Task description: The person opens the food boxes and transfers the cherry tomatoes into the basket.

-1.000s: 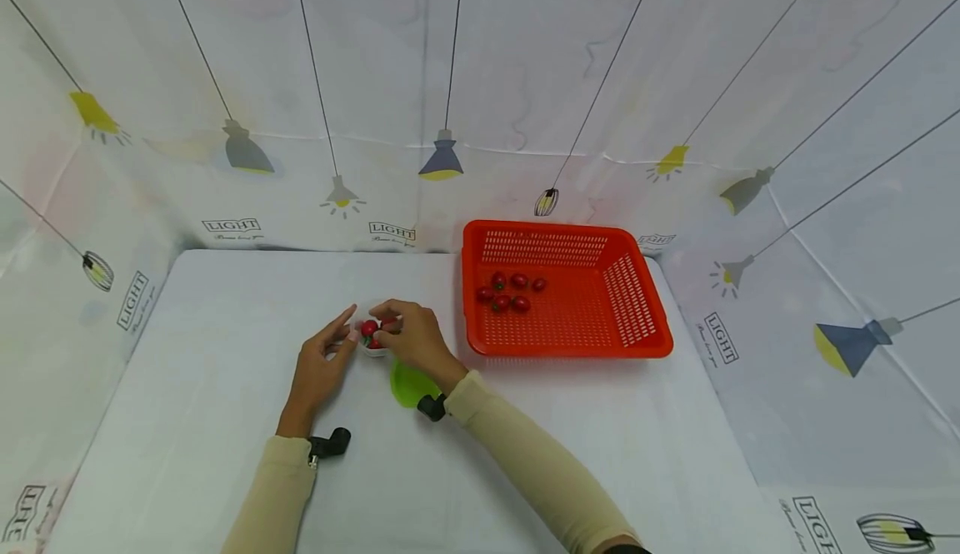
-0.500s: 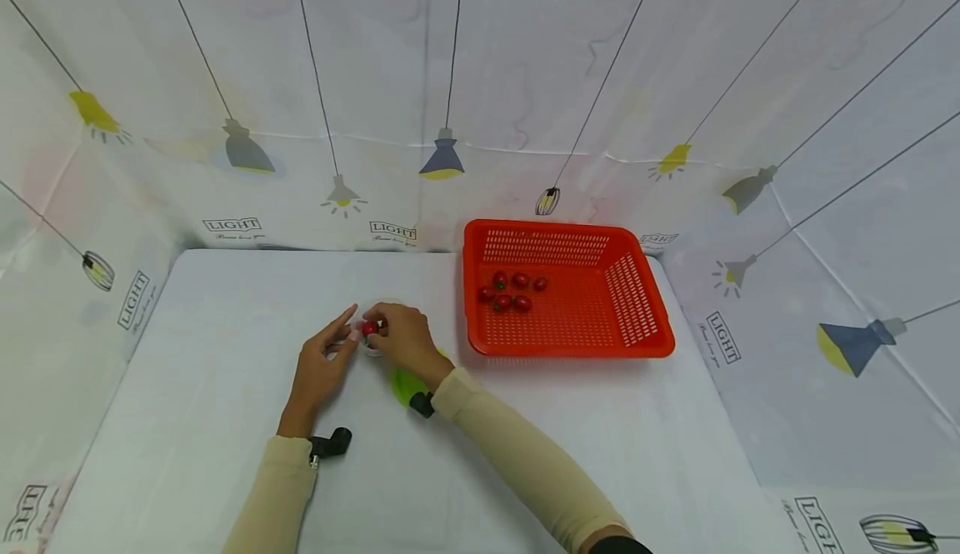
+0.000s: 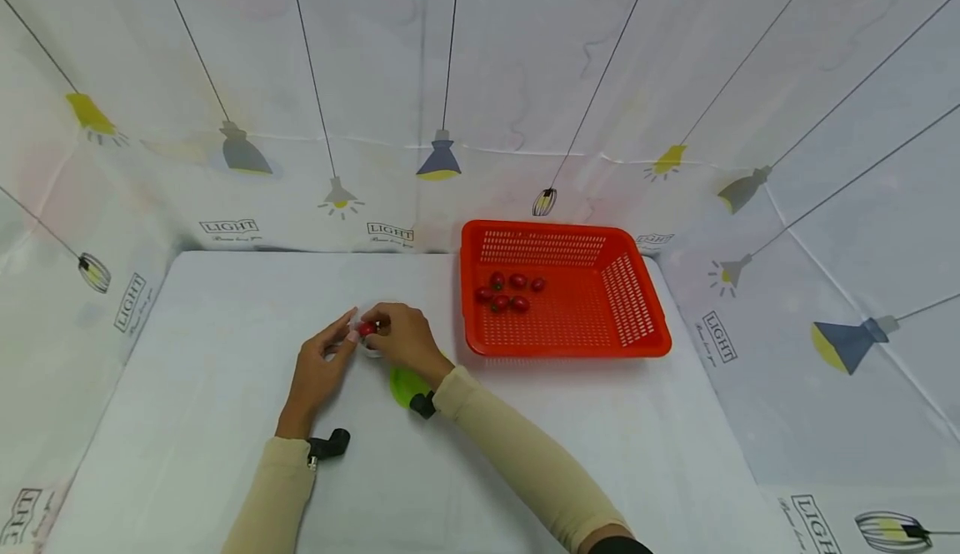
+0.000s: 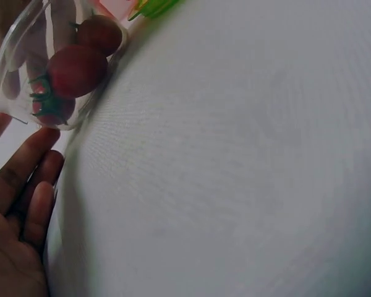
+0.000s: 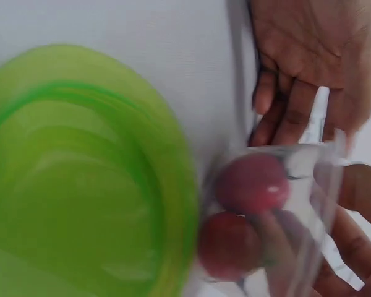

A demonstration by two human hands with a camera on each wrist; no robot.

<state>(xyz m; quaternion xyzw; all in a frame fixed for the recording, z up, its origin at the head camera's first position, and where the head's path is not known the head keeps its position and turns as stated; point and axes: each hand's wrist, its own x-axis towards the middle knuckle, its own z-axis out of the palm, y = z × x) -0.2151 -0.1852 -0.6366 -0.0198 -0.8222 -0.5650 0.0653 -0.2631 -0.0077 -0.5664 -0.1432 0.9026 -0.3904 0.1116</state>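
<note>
A small clear plastic cup (image 4: 26,62) holds several red cherry tomatoes (image 4: 78,70) with green stems. My left hand (image 3: 317,375) stands at the cup's left side, its thumb and forefinger extended and touching or nearly touching it. From the opposite side my right hand (image 3: 408,337) reaches over the rim. Its thumb and forefinger pinch a cherry tomato (image 3: 366,329) at the cup's mouth; the fingertips are partly hidden. In the right wrist view, two tomatoes (image 5: 252,184) show through the cup wall. A translucent green bowl (image 5: 68,204) is beside the cup, partly under my right wrist.
A red perforated basket (image 3: 585,321) lies at the back right of the white table (image 3: 225,312). Several cherry tomatoes (image 3: 518,281) sit in its left half. Lamp-patterned sheets (image 3: 390,54) hang behind and at both sides.
My right hand has moved slightly left, and its fingers have closed in around the tomato at the cup. The left hand, basket and bowl have stayed in place.
</note>
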